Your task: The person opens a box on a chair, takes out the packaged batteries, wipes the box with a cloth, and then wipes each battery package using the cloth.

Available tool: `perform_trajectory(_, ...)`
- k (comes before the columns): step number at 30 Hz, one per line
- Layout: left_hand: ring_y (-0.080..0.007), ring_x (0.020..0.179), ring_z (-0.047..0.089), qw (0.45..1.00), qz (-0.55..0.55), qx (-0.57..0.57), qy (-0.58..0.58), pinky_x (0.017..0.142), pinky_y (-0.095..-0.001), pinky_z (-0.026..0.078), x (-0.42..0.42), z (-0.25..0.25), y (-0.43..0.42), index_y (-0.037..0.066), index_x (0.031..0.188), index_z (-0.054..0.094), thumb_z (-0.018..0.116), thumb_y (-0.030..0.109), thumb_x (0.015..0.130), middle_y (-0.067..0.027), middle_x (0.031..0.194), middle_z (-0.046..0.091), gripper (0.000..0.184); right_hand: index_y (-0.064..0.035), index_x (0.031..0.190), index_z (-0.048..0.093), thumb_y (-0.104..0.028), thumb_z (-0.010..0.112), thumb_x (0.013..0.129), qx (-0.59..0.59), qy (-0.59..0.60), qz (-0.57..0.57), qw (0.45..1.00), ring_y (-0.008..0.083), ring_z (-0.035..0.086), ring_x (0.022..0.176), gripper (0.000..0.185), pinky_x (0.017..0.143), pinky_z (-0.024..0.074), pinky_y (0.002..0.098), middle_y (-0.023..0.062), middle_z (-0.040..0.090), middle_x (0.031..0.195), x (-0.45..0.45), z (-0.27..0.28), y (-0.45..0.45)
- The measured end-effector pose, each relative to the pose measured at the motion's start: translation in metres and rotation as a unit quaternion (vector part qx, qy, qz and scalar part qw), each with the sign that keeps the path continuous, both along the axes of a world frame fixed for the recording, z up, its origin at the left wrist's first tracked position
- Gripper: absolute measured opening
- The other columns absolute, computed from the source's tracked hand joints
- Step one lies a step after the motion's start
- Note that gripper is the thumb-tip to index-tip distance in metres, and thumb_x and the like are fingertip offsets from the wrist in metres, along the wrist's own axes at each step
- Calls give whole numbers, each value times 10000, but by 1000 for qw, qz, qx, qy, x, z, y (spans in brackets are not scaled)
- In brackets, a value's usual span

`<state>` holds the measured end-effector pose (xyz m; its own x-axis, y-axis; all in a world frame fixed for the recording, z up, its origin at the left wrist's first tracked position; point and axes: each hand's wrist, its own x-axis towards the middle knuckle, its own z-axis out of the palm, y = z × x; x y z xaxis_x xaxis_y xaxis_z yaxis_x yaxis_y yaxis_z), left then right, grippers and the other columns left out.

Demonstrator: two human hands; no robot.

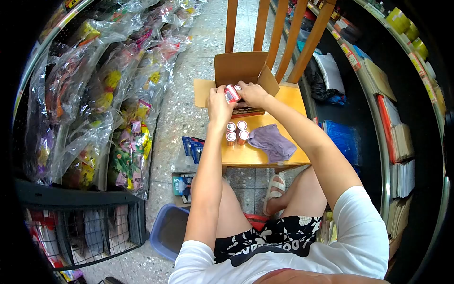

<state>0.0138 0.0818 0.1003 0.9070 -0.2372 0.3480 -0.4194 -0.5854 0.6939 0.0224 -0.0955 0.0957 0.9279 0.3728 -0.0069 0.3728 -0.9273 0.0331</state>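
Over the opened cardboard box [240, 66], my left hand [220, 105] is closed around a small red-and-white cylinder [231, 94]. Beside it my right hand [253, 94] is closed at a second white-topped cylinder [238, 88], mostly covered by the fingers. The box stands on a yellow wooden chair seat [288, 106]. Several similar white-capped cylinders [243, 136] stand upright in a group on the seat, in front of the box. To their right lies a crumpled purple cloth [273, 142].
Wooden slats [259, 26] rise behind the box. Shelves of plastic-wrapped goods [113, 80] line the left, and a shelf edge [352, 57] with packets runs along the right. A blue bin [169, 232] and a small box [182, 185] sit on the floor at left.
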Motion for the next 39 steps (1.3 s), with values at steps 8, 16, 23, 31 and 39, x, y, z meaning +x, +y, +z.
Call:
perform_trajectory(8,-360,994,580,999,6,-49,-8,880,-405,470,-4,3,7,-15,1162,579,854,111,581,-202,1054,583,656,-225,1255,530,-446,666,798,0,-16,-26,1000,403,610,915,526,808,525,473,192,522,1144,2,-9,1)
perform_trajectory(16,-355,985,585,999,7,-51,-7,877,-406,472,-11,8,7,-13,1157,586,848,114,586,-197,1046,588,641,-260,1268,524,-401,620,844,11,-35,-31,999,399,622,901,458,787,533,471,201,525,1134,8,-12,0)
perform_trajectory(23,-358,1008,582,998,9,-60,6,884,-406,473,-10,6,6,-14,1151,590,848,112,583,-205,1066,593,636,-227,1263,530,-311,549,890,29,-13,-38,999,384,664,805,383,749,549,462,240,530,1136,13,-16,-6)
perform_trajectory(31,-359,996,581,998,16,-59,6,881,-408,474,-9,3,5,-9,1152,589,853,118,574,-202,1055,589,648,-203,1216,549,-191,466,908,-5,-22,-34,999,371,666,858,319,749,553,446,220,542,1101,22,-18,2)
perform_trajectory(39,-356,986,585,999,19,-48,13,875,-411,476,-7,3,5,-6,1151,590,853,129,580,-197,1045,589,643,-203,1158,569,-203,481,901,11,-41,-87,995,372,666,832,272,716,548,457,208,547,1035,24,-26,9)
